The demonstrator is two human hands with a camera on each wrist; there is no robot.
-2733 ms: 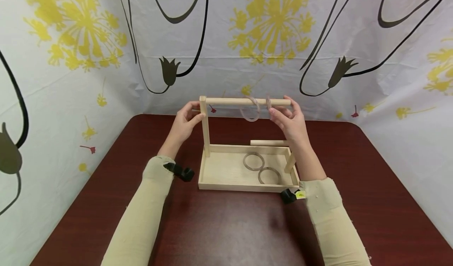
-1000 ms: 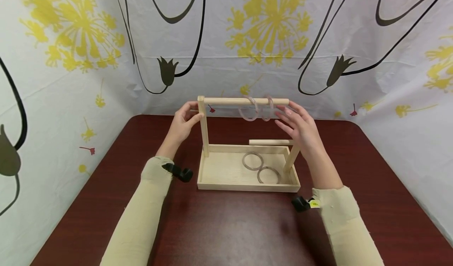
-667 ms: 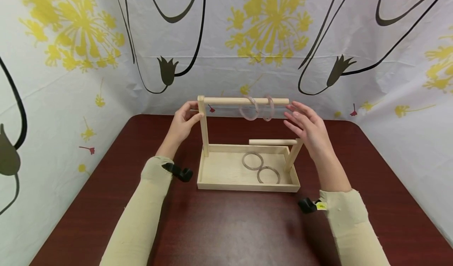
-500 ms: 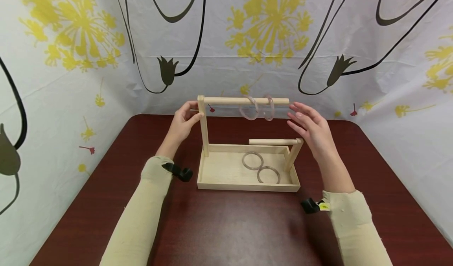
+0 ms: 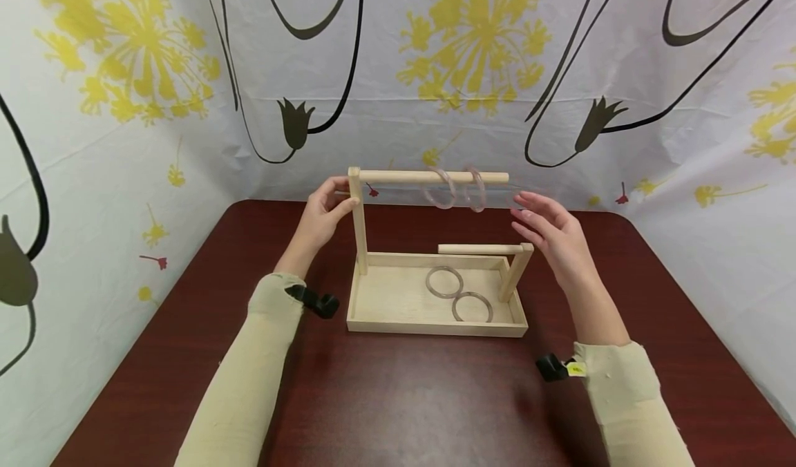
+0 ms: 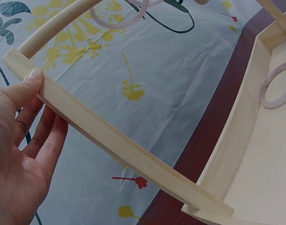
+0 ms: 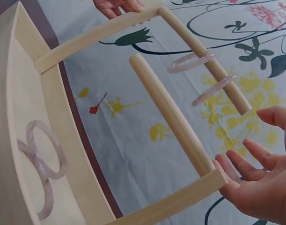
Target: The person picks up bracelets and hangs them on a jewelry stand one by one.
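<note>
A wooden bangle stand has a shallow tray, a tall left post and a short right post, each bearing a rod. My left hand pinches the tall post near its top, thumb on the front face in the left wrist view. Two pale pinkish bangles hang on the upper rod: one bangle further in, the other bangle nearer the free end. My right hand is off the rod's free end, fingers spread and holding nothing. The lower rod carries no bangle.
Two more bangles, a rear one and a front one, lie flat in the tray's right half. The stand sits on a dark red-brown table. Behind the table hangs a white patterned sheet.
My right hand let go of the outer bangle, which now hangs on the upper rod, and drew back right and slightly down. My left hand kept its grip on the post.
</note>
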